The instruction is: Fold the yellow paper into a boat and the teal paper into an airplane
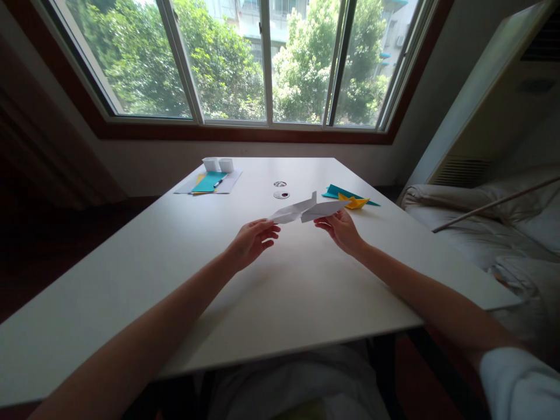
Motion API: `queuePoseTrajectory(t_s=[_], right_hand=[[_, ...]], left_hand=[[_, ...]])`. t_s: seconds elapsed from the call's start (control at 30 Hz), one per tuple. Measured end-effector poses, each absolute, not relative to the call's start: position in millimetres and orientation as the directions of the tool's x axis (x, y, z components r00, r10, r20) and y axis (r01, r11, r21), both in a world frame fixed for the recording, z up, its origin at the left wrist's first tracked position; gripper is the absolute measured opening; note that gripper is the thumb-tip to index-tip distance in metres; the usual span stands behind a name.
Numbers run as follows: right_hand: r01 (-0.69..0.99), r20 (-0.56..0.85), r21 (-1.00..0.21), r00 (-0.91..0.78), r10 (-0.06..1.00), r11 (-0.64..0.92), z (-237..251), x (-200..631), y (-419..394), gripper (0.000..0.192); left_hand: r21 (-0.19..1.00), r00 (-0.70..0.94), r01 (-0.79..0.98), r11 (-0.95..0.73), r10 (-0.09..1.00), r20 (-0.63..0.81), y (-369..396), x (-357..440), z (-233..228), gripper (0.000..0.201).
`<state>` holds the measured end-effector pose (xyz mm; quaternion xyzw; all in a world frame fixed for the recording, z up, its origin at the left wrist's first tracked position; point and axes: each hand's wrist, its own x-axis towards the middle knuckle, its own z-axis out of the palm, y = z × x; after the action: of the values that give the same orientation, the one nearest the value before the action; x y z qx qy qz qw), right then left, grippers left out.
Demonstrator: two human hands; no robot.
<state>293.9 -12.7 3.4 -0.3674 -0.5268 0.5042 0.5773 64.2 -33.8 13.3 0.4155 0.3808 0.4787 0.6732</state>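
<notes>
In the head camera's view, the person holds a folded white paper plane in the air above the middle of the white rectangular table, one end in each hand. The left hand has its fingers curled lightly around the paper's left end, pinching it between thumb and fingertips. The right hand pinches the right part of the paper from below, thumb against the fold and fingers closed narrowly on it. Just beyond the right hand, on the table, lies a small yellow folded paper boat, resting against a flat teal folded paper shape. Near the far middle of the table sits a round cable hole with a loose cap. At the far left corner, a teal sheet of paper lies on white sheets with a black pen across it, and two small white containers stand side by side just behind. A wide window with green trees fills the wall beyond.
</notes>
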Motion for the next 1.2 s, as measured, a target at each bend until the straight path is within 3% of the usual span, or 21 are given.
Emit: queuePoseTrajectory(t_s=[0.17,0.33,0.43,0.53,0.6,0.7,0.77,0.9,1.0,1.1,1.2], right_hand=[[-0.174,0.274,-0.951,-0.084,0.958,0.257,2,294,-12,0.035],[-0.104,0.342,-0.938,-0.126,0.931,0.331,2,294,-13,0.026],[-0.002,0.452,-0.89,-0.129,0.883,0.455,4,294,-15,0.021],[0.251,0.625,-0.729,-0.135,0.769,0.637,9,295,-22,0.013],[0.418,0.729,-0.542,-0.198,0.656,0.729,14,296,-30,0.009],[0.557,0.8,-0.225,-0.363,0.478,0.799,20,294,-41,0.011],[0.585,0.794,-0.089,-0.447,0.412,0.806,22,291,-46,0.012],[0.56,0.774,-0.019,-0.516,0.367,0.828,21,284,-51,0.013],[0.523,0.776,-0.001,-0.537,0.33,0.852,19,281,-52,0.013],[0.501,0.783,0.003,-0.54,0.309,0.865,18,279,-51,0.012],[0.509,0.79,-0.02,-0.52,0.325,0.861,17,278,-51,0.012]], left_hand=[[0.964,0.161,-0.194,0.184,0.975,-0.154,-32,62,11,0.025],[0.981,0.169,0.18,0.078,0.98,-0.109,-34,57,9,0.029],[0.873,0.093,0.446,-0.196,0.981,0.172,-37,59,12,0.029],[0.653,0.018,0.611,-0.448,0.832,0.555,-45,66,19,0.034],[0.587,0.051,0.626,-0.513,0.779,0.625,-53,72,25,0.03],[0.619,0.171,0.545,-0.566,0.798,0.578,-64,81,30,0.022],[0.659,0.212,0.457,-0.598,0.792,0.572,-68,85,29,0.02],[0.775,0.211,0.255,-0.578,0.815,0.539,-67,89,21,0.02],[0.806,0.235,0.207,-0.554,0.828,0.508,-65,90,17,0.021],[0.766,0.221,0.294,-0.571,0.821,0.527,-66,89,18,0.019],[0.629,0.192,0.51,-0.587,0.79,0.582,-71,90,21,0.015]])
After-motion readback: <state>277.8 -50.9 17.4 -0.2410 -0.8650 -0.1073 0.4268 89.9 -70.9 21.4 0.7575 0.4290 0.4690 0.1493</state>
